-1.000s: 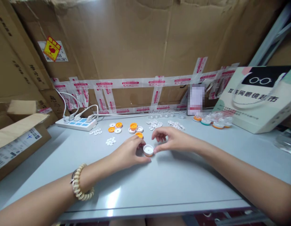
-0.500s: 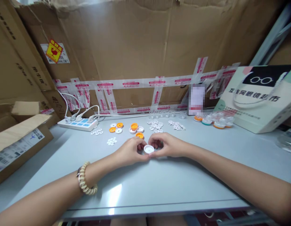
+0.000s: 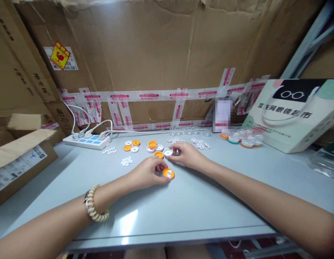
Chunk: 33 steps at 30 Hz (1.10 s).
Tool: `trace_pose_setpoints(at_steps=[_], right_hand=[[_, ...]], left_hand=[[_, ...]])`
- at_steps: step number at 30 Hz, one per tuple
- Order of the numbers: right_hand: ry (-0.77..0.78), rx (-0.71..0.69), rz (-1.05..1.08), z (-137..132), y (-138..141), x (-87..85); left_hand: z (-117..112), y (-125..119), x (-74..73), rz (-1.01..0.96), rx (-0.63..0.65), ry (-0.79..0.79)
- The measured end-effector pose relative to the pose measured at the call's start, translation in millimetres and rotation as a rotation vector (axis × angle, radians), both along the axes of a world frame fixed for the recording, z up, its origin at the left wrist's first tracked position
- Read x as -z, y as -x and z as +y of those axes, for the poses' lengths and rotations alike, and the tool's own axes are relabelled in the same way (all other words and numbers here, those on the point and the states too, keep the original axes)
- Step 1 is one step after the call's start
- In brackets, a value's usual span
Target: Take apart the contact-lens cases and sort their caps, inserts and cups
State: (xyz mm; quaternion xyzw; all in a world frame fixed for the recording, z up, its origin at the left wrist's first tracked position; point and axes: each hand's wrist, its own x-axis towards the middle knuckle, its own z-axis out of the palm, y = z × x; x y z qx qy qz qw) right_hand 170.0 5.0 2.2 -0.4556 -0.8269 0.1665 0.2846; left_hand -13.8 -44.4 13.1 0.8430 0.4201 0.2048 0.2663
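My left hand point(image 3: 150, 171) pinches the edge of an orange round disc point(image 3: 164, 174) low over the grey table; small white round pieces point(image 3: 169, 175) lie on its face. Farther off, my right hand point(image 3: 184, 154) has its fingers on the rim of a white round cap point(image 3: 167, 153), hollow side up. Close by it is an orange cap point(image 3: 158, 155), partly behind my left hand's fingers. Just behind are more white caps point(image 3: 159, 148) and a stacked orange cap point(image 3: 152, 144).
Small white discs point(image 3: 126, 161) lie in piles at the left, beside orange and white caps point(image 3: 135, 143). White cut-out pieces point(image 3: 201, 144) and clear domes point(image 3: 183, 131) sit behind. Clear-topped assembled pieces point(image 3: 247, 138), a paper bag point(image 3: 288, 115), a power strip point(image 3: 87, 141) and an open carton point(image 3: 23, 162) surround them.
My right hand has carried the white cap away from between both hands, back toward the other caps. The orange disc in my left hand now shows.
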Motion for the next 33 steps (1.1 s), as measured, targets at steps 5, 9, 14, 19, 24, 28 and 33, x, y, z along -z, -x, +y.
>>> trace_pose_setpoints(at_steps=[5, 9, 14, 19, 24, 28, 33], right_hand=[[0.027, 0.012, 0.0, 1, 6, 6.6], [0.026, -0.008, 0.098, 1, 8, 12.2], [0.07, -0.033, 0.164, 1, 10, 13.0], [0.109, -0.08, 0.147, -7, -2, -6.8], [0.34, -0.319, -0.004, -20, -23, -18.3], [0.314, -0.402, -0.038, -24, -20, -13.1], [0.225, -0.433, -0.026, -26, -9, -6.7]], left_hand=[[0, 1, 1.0, 0.002, 0.023, -0.011], [0, 1, 0.3, 0.004, 0.014, -0.015], [1, 0, 0.5, 0.018, -0.005, 0.002], [2, 1, 0.3, 0.018, 0.008, -0.01], [2, 4, -3.3, 0.045, 0.059, -0.049], [2, 6, -8.2, 0.018, 0.057, -0.092], [3, 4, -10.4, 0.037, 0.064, -0.068]])
